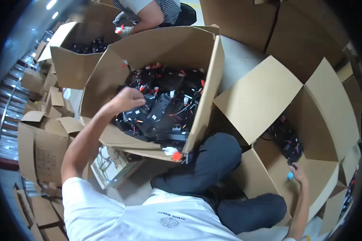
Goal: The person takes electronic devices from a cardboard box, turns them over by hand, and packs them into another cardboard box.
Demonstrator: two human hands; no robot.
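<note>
A large cardboard box [213, 96] stands in front of me, filled with black electronic units [161, 106] with red and white connectors. My left hand [129, 99] is over its left part, fingers curled closed; anything inside them is hidden. At the right, my right hand [298, 173] reaches into a second open cardboard box [321, 170]. Its fingers close at the near end of a black electronic unit [287, 140], which slants across that box. Beside these fingers shows a small light-blue piece [290, 175]. A red-and-white connector [173, 153] hangs over the big box's near edge.
Below the big box's near left side is a pale tray-like case with wires [110, 166]. Another person's gloved hand [124, 31] holds red-and-white connectors by a further box [74, 66] of black units. Cardboard boxes [44, 146] are stacked at the left. My bent knees [221, 154] lie between the boxes.
</note>
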